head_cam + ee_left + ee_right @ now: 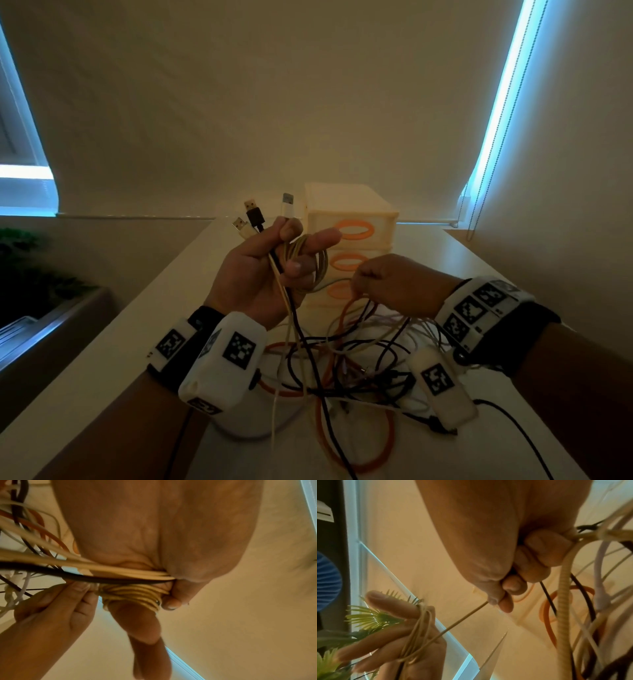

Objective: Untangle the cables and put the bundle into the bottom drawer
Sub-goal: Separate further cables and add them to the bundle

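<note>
Held above the worktop (113, 342): left hand (253, 274) gripping 3 USB plug ends (255, 214), thin tan cord (310, 263) coiled round its fingers. Right hand (394, 284) pinching that cord; black, orange, white cables (342, 370) tangled below.

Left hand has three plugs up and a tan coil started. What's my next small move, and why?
Probably one more wrap: the right hand pinches the tan cable running taut to the coil round the left hand's fingers, while the tangle remains on the table.
</note>
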A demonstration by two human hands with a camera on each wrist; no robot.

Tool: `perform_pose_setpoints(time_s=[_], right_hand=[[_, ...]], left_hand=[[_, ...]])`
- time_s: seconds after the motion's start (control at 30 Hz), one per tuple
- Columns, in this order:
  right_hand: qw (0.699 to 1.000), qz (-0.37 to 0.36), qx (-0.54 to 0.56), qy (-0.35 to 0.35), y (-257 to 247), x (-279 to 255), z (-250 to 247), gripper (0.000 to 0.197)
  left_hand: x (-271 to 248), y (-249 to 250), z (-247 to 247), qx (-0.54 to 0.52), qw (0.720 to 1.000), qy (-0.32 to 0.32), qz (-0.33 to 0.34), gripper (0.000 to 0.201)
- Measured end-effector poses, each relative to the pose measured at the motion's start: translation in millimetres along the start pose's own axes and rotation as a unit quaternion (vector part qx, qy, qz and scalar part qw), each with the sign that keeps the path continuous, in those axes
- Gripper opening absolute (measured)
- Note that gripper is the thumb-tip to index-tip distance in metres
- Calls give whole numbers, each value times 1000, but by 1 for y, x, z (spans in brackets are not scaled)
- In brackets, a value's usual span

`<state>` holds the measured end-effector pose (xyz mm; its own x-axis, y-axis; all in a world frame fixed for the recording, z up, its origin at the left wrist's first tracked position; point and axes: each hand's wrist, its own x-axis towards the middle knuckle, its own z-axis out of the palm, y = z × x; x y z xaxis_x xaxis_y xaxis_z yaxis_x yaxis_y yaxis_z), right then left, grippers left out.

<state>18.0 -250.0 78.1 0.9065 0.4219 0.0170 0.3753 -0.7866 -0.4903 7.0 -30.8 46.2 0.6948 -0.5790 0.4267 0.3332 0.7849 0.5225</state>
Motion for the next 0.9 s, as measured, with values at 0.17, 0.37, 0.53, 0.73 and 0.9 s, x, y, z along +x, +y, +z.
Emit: perform_pose_setpoints(time_s=[0.17,0.37,0.53,0.73,0.9], right_hand=[[997,27,-12,65,1,7,-8,32],[973,9,218,76,-29,9,-9,29],[965,-20,260,-40,-44,-9,-11,27],[980,-35,194,-4,-35,-16,12,27],[984,-38,166,58,-28,-28,11,29]], left_hand=[[-2,-9,4,132,987,44,-78,36],[1,-15,2,226,956,152,-111,42],[5,-11,6,190,960,204,8,42],[6,-13,1,173,969,172,39,38],[8,-18,5,155,971,179,35,40]])
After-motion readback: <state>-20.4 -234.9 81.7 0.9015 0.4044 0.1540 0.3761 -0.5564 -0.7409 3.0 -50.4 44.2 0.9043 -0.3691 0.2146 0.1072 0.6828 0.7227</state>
